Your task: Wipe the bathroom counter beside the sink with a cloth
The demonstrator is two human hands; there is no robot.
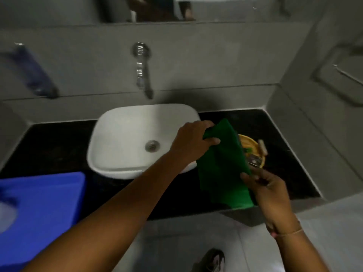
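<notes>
A grey-walled bathroom is seen from above, with pale floor tiles nearest and a glossy black stone tabletop [59, 150] beyond. The right hand [269, 190] is closed on the lower edge of a soft, matte green cloth [220, 169]; the left hand [193, 142] pinches its upper corner, so the cloth is held stretched above the tabletop. Just behind the right hand a round yellow dish [253, 144] of small items is partly hidden, and could be swept off by a wide stroke. Left of both hands sits a smooth white rounded basin [125, 134].
</notes>
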